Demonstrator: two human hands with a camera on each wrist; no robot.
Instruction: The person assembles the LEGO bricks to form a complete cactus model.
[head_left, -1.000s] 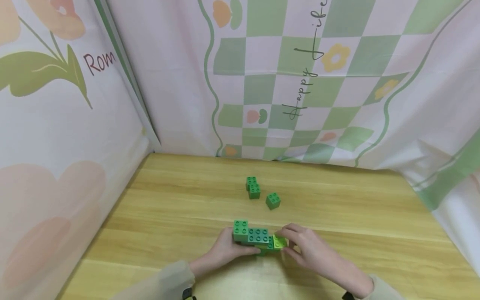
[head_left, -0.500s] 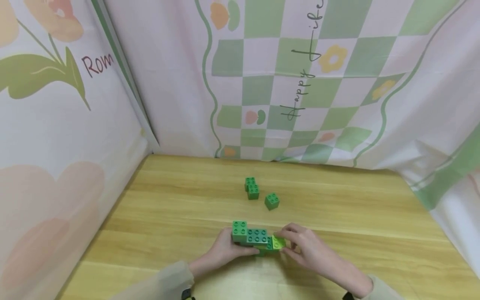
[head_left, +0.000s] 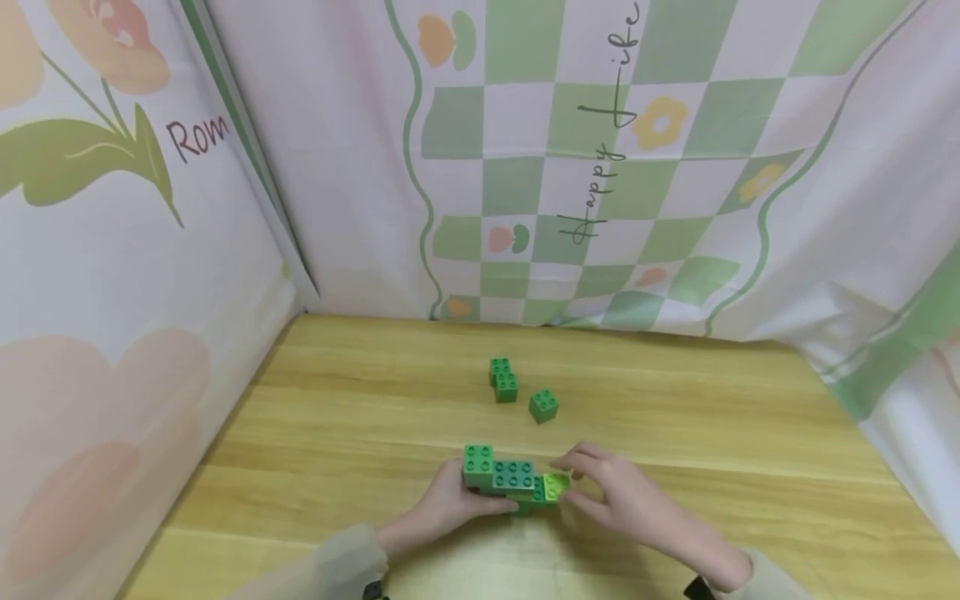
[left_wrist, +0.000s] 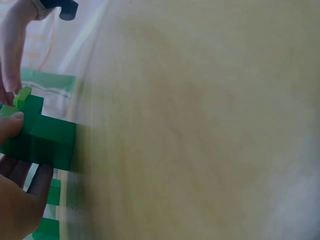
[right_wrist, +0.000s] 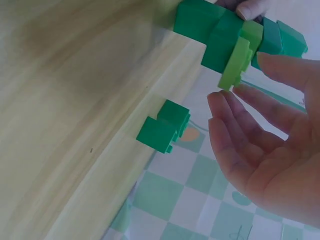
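My left hand point(head_left: 444, 505) grips a built block of toy building bricks point(head_left: 513, 474), thumb along the near side and fingers behind. A bright green brick tops its left end, a teal-green brick sits beside it, and darker green bricks show lower down. At the right end lies a thin lime-green brick point(head_left: 556, 487) with its studs up. My right hand point(head_left: 621, 502) is around that end, its fingers loosely bent and spread. In the right wrist view the fingertips point(right_wrist: 215, 97) stand just off the lime brick's edge, with nothing pinched between them.
Beyond the hands, two green bricks point(head_left: 506, 388) sit against each other on the wooden table point(head_left: 360, 400). A single green brick point(head_left: 543, 406) lies to their right. A patterned curtain point(head_left: 517, 183) hangs at the table's back edge, and another cloth point(head_left: 150, 275) at the left.
My right thumb and fingers have come apart from the lime-green brick, which they pinched before. The left hand keeps its grip on the brick build. The view has tilted slightly.
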